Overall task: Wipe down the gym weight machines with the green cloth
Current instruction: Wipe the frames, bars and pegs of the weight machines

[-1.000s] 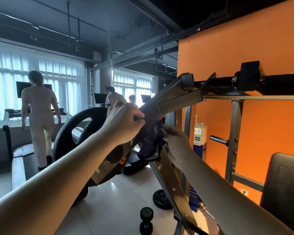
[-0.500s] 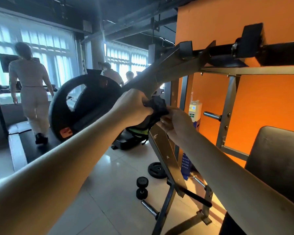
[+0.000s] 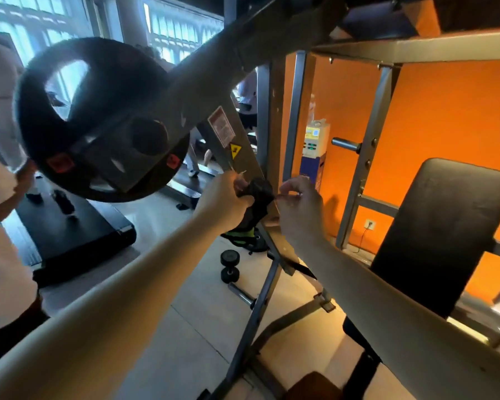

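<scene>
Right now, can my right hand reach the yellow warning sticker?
Probably yes: the right hand sits just below the yellow warning sticker, which is uncovered, above the cloth the left hand grips.

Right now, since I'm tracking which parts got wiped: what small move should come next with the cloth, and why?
Probably slide the green cloth down the slanted bar toward its lower end. The left hand grips it bunched against the bar just below the warning stickers, the right hand seems to pinch its other edge, and bare metal lies below.
</scene>
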The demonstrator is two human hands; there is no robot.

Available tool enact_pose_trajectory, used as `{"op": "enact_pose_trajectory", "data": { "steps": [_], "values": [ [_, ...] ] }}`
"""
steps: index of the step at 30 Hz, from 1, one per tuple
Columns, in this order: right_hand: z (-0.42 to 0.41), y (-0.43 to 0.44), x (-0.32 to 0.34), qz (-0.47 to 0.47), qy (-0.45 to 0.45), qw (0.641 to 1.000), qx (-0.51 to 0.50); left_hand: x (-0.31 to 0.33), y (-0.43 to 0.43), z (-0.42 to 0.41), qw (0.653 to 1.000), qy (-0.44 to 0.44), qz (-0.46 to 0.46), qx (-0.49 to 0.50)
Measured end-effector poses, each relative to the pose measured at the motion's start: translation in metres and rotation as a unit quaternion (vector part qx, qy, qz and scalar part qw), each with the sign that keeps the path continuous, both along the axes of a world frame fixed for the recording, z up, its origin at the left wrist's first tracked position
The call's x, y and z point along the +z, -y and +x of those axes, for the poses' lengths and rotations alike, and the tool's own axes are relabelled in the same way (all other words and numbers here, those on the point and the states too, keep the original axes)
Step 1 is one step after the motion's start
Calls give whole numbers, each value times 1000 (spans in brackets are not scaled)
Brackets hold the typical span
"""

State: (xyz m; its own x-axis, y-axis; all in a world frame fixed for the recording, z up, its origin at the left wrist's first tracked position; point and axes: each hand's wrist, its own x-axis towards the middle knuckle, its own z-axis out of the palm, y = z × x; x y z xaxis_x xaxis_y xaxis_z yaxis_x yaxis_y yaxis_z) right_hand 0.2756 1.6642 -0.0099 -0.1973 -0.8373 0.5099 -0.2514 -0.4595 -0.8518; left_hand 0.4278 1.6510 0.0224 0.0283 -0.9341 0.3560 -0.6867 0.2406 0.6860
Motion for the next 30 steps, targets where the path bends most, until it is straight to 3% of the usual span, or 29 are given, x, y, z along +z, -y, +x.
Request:
{"op": "enact_pose_trajectory", "data": {
  "steps": [3,6,11,19,24,30],
  "values": [
    [1,1,-14,29,-5,996,89,-15,7,-2,999,-44,16,-9],
    [3,9,-22,20,-128,989,75,-21,10,-1,995,-89,18,-28],
    [11,19,-25,4,-147,987,72,-16,8,7,991,-124,-8,-41],
    [13,27,-24,15,-113,992,53,-16,7,19,993,-107,-25,-33],
    [11,29,-24,-2,-102,992,72,-19,9,22,994,-60,33,-81],
    [2,33,-18,24,-83,993,85,-19,9,21,998,15,-33,-42]
  ]
}}
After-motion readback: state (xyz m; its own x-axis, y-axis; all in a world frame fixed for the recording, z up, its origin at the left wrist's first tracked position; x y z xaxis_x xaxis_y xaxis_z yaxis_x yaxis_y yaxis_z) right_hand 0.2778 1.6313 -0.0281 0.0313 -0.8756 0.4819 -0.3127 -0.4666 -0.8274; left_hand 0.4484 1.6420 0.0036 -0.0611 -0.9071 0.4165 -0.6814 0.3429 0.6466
